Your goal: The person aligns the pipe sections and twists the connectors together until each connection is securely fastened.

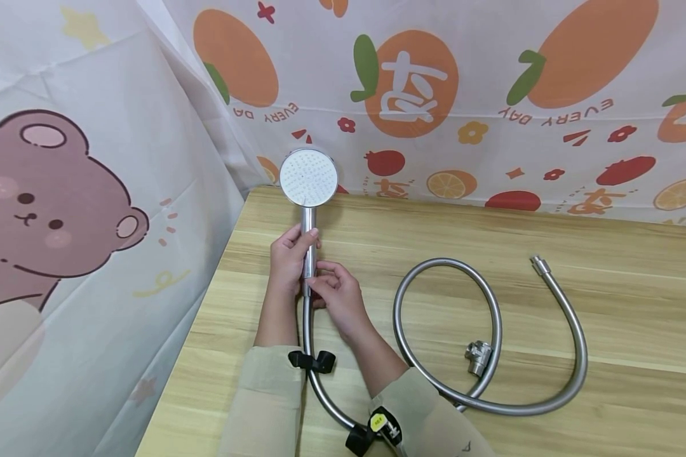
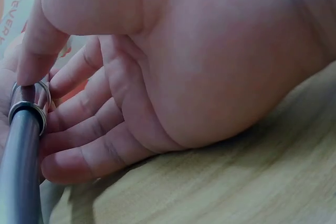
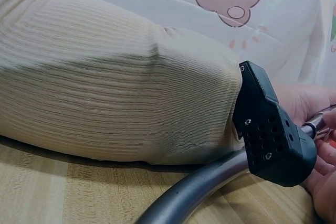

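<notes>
A shower head [image 1: 309, 179] with a round white spray face and a chrome handle points up at the far left of the table. My left hand [image 1: 286, 261] grips its handle, thumb across the front. Just below, the right hand [image 1: 340, 298] pinches the metal hose end [image 1: 306, 289] where it meets the handle. In the left wrist view the grey shower hose [image 2: 21, 166] runs up to that collar, with the left fingers behind it. The right wrist view shows the hose [image 3: 191, 190] passing under the left sleeve; the right hand is barely visible there.
The hose loops across the wooden table [image 1: 634, 304], and its loose end fitting [image 1: 540, 264] lies at the right. A chrome valve fitting [image 1: 478, 357] sits against the loop. Printed cloth [image 1: 320, 76] hangs behind the table and at the left.
</notes>
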Demonstrator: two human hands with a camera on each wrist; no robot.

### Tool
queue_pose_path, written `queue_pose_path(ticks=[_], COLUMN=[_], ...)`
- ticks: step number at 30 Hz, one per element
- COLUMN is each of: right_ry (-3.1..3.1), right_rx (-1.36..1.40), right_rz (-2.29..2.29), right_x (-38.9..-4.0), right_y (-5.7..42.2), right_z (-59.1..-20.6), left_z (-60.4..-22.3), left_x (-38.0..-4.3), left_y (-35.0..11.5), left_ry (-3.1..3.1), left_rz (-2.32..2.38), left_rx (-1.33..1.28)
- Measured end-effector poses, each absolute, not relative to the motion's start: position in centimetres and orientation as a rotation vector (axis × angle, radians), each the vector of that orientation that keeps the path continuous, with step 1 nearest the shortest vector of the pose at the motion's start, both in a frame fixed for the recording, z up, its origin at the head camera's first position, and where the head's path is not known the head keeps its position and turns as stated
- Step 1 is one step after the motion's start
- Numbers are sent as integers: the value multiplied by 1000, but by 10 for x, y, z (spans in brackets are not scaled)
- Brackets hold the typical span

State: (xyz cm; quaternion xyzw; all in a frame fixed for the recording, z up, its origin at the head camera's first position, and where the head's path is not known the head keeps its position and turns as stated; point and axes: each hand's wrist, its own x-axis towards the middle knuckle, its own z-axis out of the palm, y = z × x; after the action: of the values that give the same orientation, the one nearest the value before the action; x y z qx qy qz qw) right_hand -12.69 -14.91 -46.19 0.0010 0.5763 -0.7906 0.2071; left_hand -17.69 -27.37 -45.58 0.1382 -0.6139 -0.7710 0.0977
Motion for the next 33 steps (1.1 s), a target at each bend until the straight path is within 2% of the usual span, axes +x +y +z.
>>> queue_pose_path(ticks=[33], right_ry=[1609], right_rx=[-12], right_rz=[-2239], right_x=[-126], right_y=[-150], right_z=[-467], left_z=[-455], left_x=[-177], left_y=[-274], left_ry=[-1819], left_rz=[-2280], left_rx=[430])
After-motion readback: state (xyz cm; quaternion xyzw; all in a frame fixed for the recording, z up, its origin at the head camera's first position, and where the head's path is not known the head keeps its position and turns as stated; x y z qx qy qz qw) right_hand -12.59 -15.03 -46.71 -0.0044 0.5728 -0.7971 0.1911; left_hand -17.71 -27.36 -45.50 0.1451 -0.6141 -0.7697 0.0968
